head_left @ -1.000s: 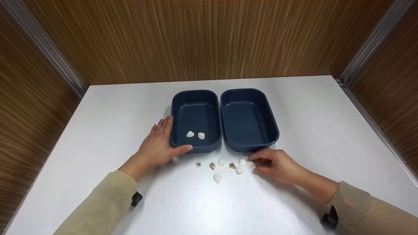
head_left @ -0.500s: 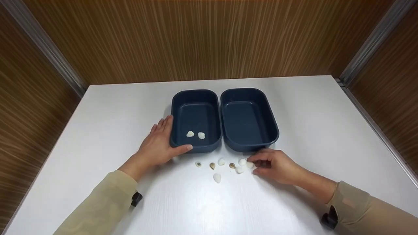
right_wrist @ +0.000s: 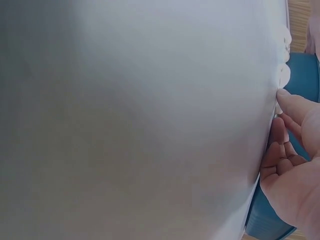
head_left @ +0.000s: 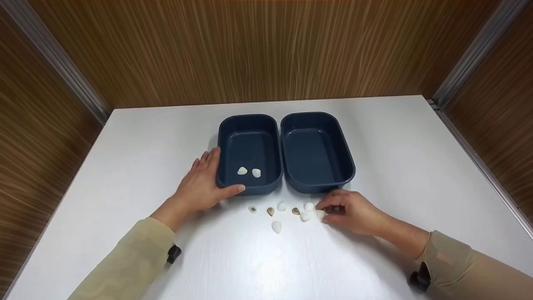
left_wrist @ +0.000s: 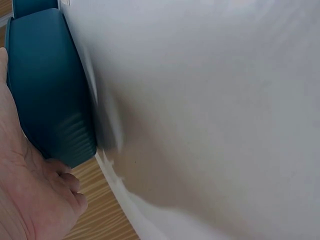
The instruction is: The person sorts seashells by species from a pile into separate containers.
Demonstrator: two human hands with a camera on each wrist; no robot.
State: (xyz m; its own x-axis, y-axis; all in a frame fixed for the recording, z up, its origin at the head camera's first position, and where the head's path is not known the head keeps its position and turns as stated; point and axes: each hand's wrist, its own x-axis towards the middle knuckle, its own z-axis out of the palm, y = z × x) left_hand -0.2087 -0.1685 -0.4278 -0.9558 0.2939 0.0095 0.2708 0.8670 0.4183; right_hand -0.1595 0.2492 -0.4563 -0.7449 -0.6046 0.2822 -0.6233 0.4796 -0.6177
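Note:
Against the left blue bin, my left hand lies with its fingers straight along the left wall and its thumb across the front rim. Two white seashells lie inside that bin. My right hand is low at the table in front of the right blue bin, pinching a pale seashell between thumb and forefinger. In the right wrist view, the pinched seashell shows between the fingertips. Left of it lie white seashells and brown ones.
A lone white seashell lies nearer me on the white table. The bins stand side by side, with a narrow gap between them toward the front. Wood-patterned panels close off the back and both sides.
The pale seashell at my right fingertips has shifted slightly toward me, and my right fingers have moved a little with it. My left hand has stayed in place.

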